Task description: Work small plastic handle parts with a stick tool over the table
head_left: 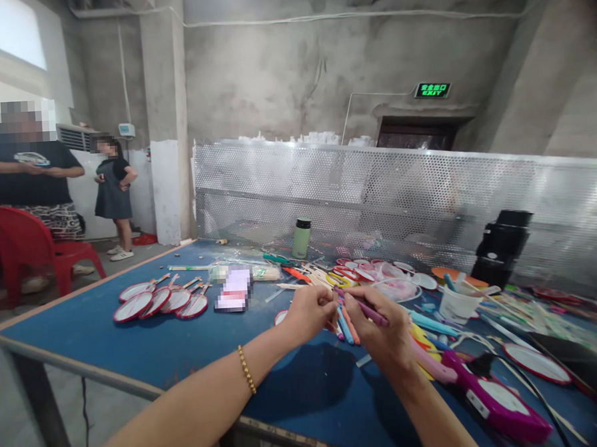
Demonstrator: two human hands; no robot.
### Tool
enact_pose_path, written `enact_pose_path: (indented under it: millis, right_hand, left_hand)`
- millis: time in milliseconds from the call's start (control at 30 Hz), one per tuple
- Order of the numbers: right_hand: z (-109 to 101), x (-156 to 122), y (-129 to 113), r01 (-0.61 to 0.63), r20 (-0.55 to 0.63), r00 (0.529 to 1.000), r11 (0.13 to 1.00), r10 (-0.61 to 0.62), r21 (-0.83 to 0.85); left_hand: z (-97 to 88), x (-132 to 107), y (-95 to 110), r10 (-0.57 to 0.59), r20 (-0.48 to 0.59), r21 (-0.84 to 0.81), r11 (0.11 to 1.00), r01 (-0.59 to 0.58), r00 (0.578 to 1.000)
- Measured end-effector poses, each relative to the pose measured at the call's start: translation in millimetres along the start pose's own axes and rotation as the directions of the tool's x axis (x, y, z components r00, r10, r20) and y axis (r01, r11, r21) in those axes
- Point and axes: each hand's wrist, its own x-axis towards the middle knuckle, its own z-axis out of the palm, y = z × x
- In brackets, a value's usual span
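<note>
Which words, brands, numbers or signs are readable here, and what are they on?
"安全出口": upper line of the green-lit sign on the wall.
"EXIT": the line below it, same sign.
Phone screen: blurred, unreadable.
Bottle: small mark near the bottom, too small to read.
Purple tool: white label, too blurred to read.
Dark shirt: print too blurred to tell any lettering.

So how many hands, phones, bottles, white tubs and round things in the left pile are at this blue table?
Left hand and right hand: 2
Phone: 1
Green bottle: 1
White tub: 1
Red-rimmed round things, left pile: 5 visible
Total: 10
</note>
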Motion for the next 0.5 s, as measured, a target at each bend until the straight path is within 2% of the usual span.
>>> enact_pose_path:
  millis: [167,500]
  right_hand:
    - [-0.3,1.6,-2.3,0.009,-0.041,0.999,1.0,-0.01,-0.022]
    - [0.2,1.4,0.4,0.003,-0.034,0.999,1.0,-0.004,-0.023]
  left_hand:
    - [1.2,0.3,-0.4,-0.026,0.001,0.005,1.0,0.026,1.0]
    - [0.7,-0.6,0.7,-0.022,0.012,-0.008,1.0,0.022,1.0]
